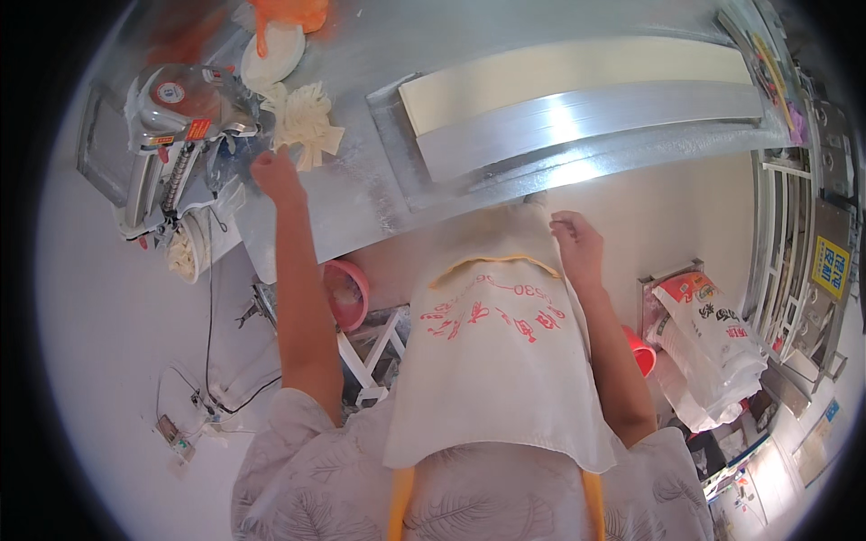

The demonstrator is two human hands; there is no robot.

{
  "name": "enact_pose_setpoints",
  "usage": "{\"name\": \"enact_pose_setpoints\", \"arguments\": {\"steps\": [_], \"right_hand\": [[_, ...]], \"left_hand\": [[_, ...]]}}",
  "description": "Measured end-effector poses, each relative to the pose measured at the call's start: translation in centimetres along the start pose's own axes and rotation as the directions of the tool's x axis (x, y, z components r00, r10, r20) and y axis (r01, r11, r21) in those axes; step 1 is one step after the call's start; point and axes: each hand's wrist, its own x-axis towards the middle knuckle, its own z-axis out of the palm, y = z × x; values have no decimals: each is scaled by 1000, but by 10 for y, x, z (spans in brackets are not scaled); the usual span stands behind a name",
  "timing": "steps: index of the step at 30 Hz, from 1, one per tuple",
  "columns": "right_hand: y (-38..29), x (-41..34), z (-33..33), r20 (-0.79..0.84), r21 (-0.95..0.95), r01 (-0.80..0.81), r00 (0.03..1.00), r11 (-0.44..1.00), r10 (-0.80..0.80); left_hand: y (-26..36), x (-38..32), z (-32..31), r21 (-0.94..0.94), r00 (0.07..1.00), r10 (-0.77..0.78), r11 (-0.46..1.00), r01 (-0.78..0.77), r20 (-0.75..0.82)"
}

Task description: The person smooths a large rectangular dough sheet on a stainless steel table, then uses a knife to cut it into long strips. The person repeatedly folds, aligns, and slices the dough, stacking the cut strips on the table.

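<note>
On the metal worktop (352,196), my left hand (276,174) is curled at the lower left edge of a loose pile of pale dough strips (308,125); whether its fingers grip a strip cannot be told. A white dish (274,57) of pale powder touches the pile's upper side. My right hand (576,243) hangs beside the apron (494,379), below the worktop's front edge, fingers loosely bent, and nothing shows in it. Farther up lies a wide pale sheet or block (582,74) behind a shiny metal strip (588,125).
A metal machine (179,108) stands at the left, with a white tub (196,253) of dough scraps below it. A pink basin (346,295) sits under the worktop. At the right are a printed sack (717,345), a red container (639,351) and a metal rack (785,257). An orange bag lies at the top.
</note>
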Motion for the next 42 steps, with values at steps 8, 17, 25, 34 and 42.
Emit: {"name": "enact_pose_setpoints", "arguments": {"steps": [8, 17, 25, 34, 42], "right_hand": [[-16, 31, 67, 224, -446, 633, 764, 633, -605], [-7, -15, 57, 470, -259, 668, 718, 697, -513], [27, -19, -93, -165, -184, -51, 986, 982, 20], [76, 190, -370, -642, -118, 37, 759, 992, -105], [95, 389, -538, -753, -138, 279, 594, 950, -283]], "left_hand": [[11, -231, 46, 472, 970, 88, 862, -188, 226], [11, -279, 64, 244, 700, 394, 741, -625, 596], [64, -283, 171, 175, 468, 510, 519, -837, 722], [72, -306, 274, 200, 294, 449, 245, -949, 844], [90, -364, 361, 302, 347, 333, 180, -936, 877]]}}
